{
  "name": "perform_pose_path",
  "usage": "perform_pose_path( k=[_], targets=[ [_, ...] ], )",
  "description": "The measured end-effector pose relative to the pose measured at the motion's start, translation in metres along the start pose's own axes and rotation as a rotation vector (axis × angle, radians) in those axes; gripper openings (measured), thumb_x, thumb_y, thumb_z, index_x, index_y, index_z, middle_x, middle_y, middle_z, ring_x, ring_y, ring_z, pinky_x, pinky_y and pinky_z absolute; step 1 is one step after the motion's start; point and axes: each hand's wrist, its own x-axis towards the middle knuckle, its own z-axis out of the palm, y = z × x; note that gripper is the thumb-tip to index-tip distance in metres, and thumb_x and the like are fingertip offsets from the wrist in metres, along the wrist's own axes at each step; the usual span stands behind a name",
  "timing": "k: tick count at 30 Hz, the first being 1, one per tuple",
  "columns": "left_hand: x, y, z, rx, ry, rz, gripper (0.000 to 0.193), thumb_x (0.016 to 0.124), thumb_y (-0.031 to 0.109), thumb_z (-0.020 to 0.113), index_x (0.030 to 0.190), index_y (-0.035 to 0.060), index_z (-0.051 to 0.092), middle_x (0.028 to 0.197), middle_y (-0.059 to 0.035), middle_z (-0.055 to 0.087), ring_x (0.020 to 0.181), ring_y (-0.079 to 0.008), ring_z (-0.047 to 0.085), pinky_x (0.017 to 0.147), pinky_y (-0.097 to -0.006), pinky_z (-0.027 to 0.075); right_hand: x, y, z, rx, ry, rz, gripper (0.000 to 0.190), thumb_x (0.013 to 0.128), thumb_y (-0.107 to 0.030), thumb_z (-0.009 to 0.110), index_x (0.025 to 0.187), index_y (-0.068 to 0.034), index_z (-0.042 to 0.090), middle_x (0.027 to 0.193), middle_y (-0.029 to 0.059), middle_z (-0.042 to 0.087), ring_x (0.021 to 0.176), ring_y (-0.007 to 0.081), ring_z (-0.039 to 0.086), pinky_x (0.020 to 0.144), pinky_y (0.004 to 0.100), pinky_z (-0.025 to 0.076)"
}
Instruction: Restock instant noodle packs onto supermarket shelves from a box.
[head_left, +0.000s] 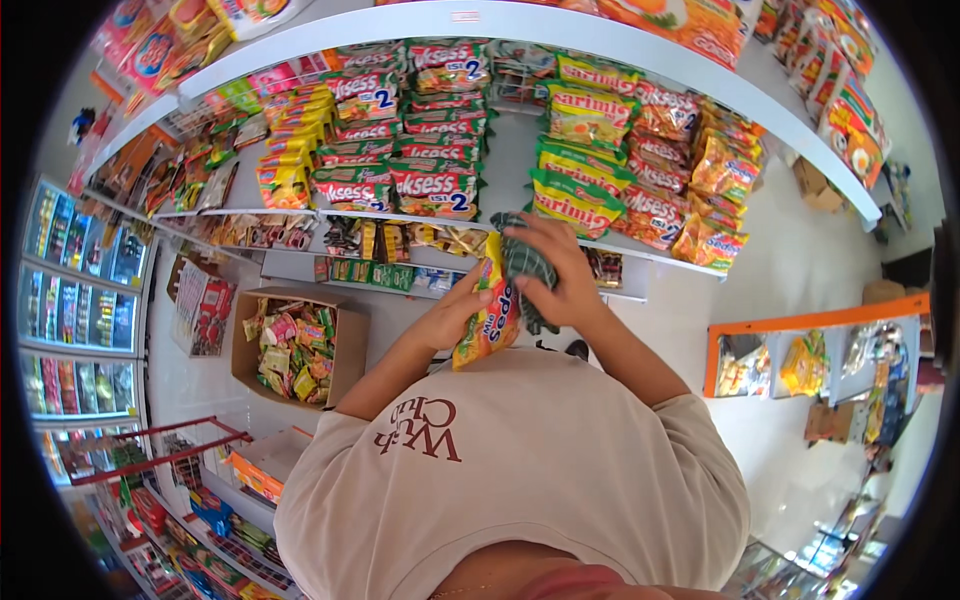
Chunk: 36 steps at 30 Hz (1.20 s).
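My left hand (459, 311) grips a yellow and red Mie Sedaap instant noodle packet (491, 319), held upright before my chest. In my right hand (561, 274) is a dark green cloth (525, 259) with pale check lines, bunched up against the packet's right side. Both hands are just in front of the edge of a white shelf (510, 165). On it, stacked Sarimi packets (581, 202) lie just beyond my right hand. Stacks of red and green Sukses packets (435, 187) stand further left, past a bare strip of shelf.
An upper shelf edge (465, 21) curves across the top, over the stacks. Left on the floor stands an open cardboard box (349, 345) full of mixed packets. Glass-door fridges (79, 307) line the far left. At right is an orange-topped display counter (817, 315).
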Motion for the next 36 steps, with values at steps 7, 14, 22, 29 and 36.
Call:
perform_pose_path(
  k=[7,14,22,29,36],
  targets=[
    [0.022,-0.015,0.004,-0.225,0.061,0.074,0.069,0.096,0.036,0.053,0.15,0.0055,0.023,0.133,-0.0126,0.052,0.116,-0.0242,0.058,0.098,-0.0385,0.048,-0.033,0.027,-0.018,0.191,0.278,0.525,0.043,0.089,-0.019,0.067,0.127,-0.001,0.056,0.116,0.0177,0.063,0.107,0.03,0.059,0.096,0.0363,0.044],
    [0.063,-0.039,0.009,-0.141,0.308,0.214,0.054,0.101,0.03,0.042,0.147,0.0052,0.028,0.135,-0.0142,0.049,0.123,-0.0218,0.052,0.104,-0.0357,0.041,-0.043,-0.004,0.019,-0.112,0.108,0.01,0.061,0.074,-0.029,0.072,0.132,-0.016,0.058,0.143,0.0164,0.047,0.124,0.0402,0.045,0.105,0.0514,0.034],
    [0.084,0.013,0.035,-0.451,0.465,0.17,0.051,0.1,0.043,0.044,0.13,0.0029,0.049,0.119,-0.0143,0.062,0.108,-0.028,0.062,0.093,-0.0417,0.05,-0.075,0.046,0.005,-0.462,0.134,-0.319,0.056,0.071,-0.007,0.068,0.115,-0.043,0.068,0.138,0.0027,0.052,0.114,0.0306,0.052,0.094,0.0465,0.046],
    [0.095,0.008,0.04,-0.41,0.545,0.264,0.056,0.098,0.05,0.044,0.132,0.0047,0.048,0.122,-0.0137,0.061,0.111,-0.0294,0.06,0.098,-0.0451,0.047,-0.076,0.038,-0.03,-0.399,0.165,-0.146,0.061,0.065,-0.005,0.069,0.119,-0.033,0.068,0.139,0.0076,0.051,0.116,0.0327,0.052,0.094,0.0448,0.045],
    [0.103,0.007,0.054,-0.493,0.416,0.251,0.059,0.099,0.05,0.042,0.134,0.0036,0.047,0.125,-0.0161,0.06,0.112,-0.0304,0.061,0.098,-0.0449,0.048,-0.074,0.06,-0.046,-0.131,-0.019,-0.138,0.067,0.071,-0.01,0.071,0.136,-0.02,0.057,0.143,0.0165,0.047,0.122,0.0364,0.05,0.101,0.0474,0.042]
  ],
)
